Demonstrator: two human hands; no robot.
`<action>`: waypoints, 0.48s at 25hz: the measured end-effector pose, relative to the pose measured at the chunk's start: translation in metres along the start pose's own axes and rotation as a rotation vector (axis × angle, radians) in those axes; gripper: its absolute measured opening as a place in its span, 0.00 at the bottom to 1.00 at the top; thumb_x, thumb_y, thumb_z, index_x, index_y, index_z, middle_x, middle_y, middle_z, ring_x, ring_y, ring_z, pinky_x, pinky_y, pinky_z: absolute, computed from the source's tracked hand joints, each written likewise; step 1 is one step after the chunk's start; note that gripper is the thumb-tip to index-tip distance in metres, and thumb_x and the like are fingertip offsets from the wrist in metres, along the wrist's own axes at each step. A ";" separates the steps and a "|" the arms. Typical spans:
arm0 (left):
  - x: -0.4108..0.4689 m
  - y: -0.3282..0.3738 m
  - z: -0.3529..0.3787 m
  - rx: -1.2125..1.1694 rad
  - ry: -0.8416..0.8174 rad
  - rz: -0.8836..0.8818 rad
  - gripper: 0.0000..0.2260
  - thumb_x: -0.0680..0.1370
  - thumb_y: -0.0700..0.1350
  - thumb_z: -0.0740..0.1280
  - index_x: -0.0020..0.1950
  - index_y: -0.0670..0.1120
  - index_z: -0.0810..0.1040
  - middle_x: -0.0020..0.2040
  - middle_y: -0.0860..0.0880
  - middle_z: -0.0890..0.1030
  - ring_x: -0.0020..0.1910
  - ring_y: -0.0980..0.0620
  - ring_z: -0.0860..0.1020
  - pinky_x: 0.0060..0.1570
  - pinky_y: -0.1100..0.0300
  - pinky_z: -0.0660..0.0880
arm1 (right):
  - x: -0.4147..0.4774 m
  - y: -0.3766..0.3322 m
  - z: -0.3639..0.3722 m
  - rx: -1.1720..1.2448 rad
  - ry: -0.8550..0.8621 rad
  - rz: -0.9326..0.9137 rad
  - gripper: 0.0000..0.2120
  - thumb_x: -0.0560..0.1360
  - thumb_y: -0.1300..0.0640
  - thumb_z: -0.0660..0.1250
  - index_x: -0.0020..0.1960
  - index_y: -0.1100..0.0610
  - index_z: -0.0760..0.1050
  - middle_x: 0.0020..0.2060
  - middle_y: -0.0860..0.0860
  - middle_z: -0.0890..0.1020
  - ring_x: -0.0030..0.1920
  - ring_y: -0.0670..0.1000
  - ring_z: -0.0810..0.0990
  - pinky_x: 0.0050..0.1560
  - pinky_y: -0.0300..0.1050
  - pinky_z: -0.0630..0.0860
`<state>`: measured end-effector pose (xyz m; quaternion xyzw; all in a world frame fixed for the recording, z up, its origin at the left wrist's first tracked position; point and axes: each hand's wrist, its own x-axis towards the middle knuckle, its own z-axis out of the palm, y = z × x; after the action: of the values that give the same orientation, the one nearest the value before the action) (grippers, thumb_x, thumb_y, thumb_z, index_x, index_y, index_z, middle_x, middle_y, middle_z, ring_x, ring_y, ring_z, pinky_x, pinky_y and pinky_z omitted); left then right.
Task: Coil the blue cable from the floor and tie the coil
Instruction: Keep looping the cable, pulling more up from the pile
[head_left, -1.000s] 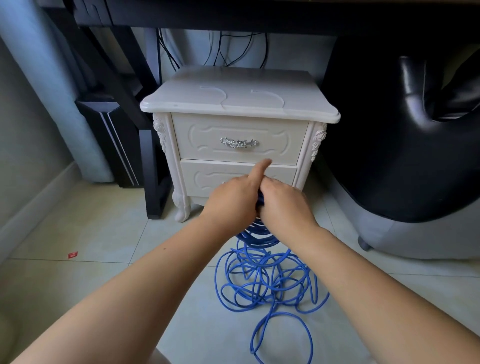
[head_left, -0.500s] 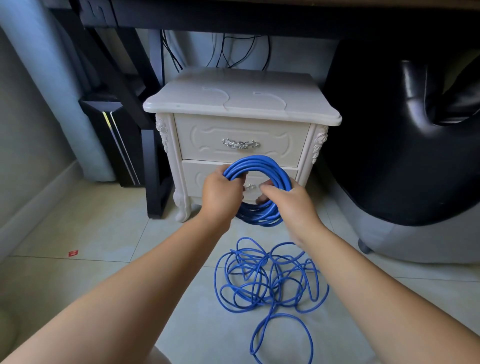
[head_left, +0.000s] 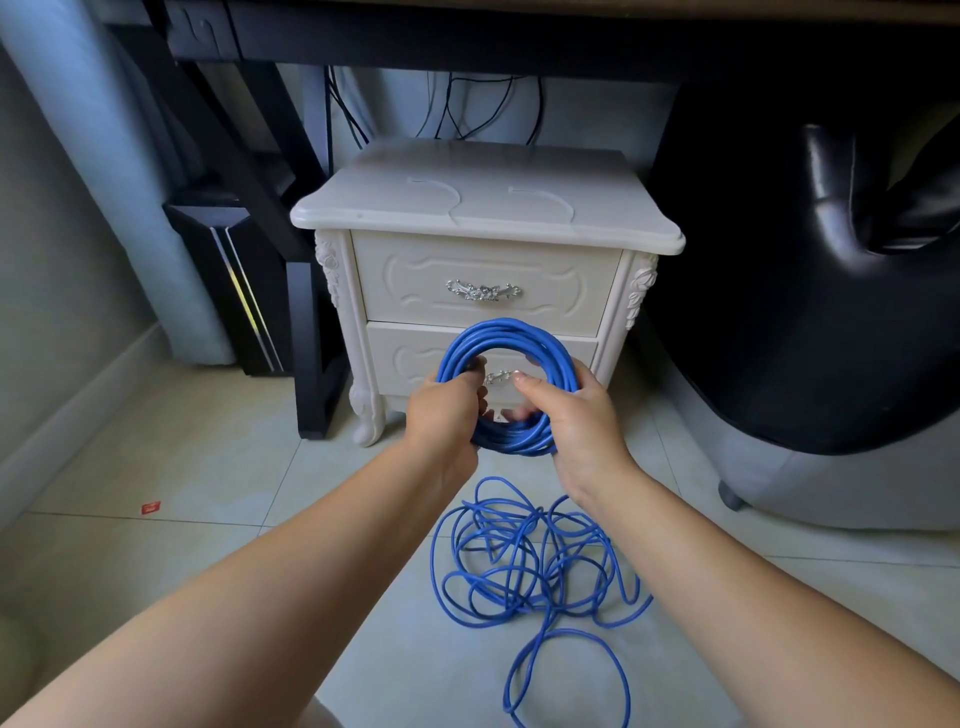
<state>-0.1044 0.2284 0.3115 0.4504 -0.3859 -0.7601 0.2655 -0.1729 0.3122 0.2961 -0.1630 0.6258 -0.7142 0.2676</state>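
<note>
Holding a part-wound blue cable (head_left: 506, 332) in front of the nightstand (head_left: 483, 208)

The wound portion of the cable is a thick round coil (head_left: 550, 358) of many bright blue turns lying close together. It is held in the air, standing upright, its flat face toward the camera and its opening looking onto the nightstand's lower drawer; as a near circle it has no clear long axis.

The left hand (head_left: 441, 415) grips the coil's lower left side, fingers curled round the bundle. The right hand (head_left: 576, 421) grips the lower right side, thumb laid across the front. The two hands are apart, one on each side of the ring.

Beneath them the rest of the cable lies on the tiled floor (head_left: 208, 467) as a loose tangle (head_left: 535, 566) of overlapping loops, between the forearms, with one long loop stretching toward the camera. Where the tangle joins the coil is hidden behind the hands.

A black chair (head_left: 805, 312) stands at the right, and a small red scrap (head_left: 150, 506) lies on the floor well to the left
</note>
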 end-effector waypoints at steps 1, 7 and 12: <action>-0.002 0.001 -0.001 0.017 -0.062 -0.022 0.01 0.79 0.41 0.67 0.49 0.45 0.78 0.33 0.49 0.72 0.32 0.53 0.71 0.38 0.59 0.72 | 0.003 -0.002 -0.002 -0.017 0.034 0.014 0.07 0.74 0.63 0.71 0.49 0.56 0.75 0.25 0.48 0.73 0.26 0.47 0.74 0.50 0.57 0.81; -0.006 0.012 -0.007 0.533 -0.260 0.287 0.14 0.74 0.44 0.73 0.58 0.51 0.76 0.44 0.51 0.80 0.43 0.53 0.79 0.44 0.63 0.77 | 0.016 -0.026 -0.019 -0.359 0.130 -0.043 0.11 0.73 0.67 0.62 0.42 0.51 0.74 0.33 0.47 0.73 0.27 0.50 0.74 0.27 0.39 0.72; 0.001 0.018 -0.016 1.039 -0.304 0.872 0.30 0.71 0.40 0.70 0.71 0.56 0.68 0.60 0.54 0.75 0.59 0.58 0.73 0.54 0.66 0.68 | 0.013 -0.033 -0.022 -0.878 -0.037 -0.297 0.11 0.70 0.64 0.65 0.43 0.48 0.73 0.33 0.48 0.77 0.36 0.58 0.78 0.36 0.47 0.74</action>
<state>-0.0891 0.2120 0.3215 0.2114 -0.8783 -0.3556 0.2398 -0.2014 0.3248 0.3234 -0.3615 0.8339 -0.4094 0.0793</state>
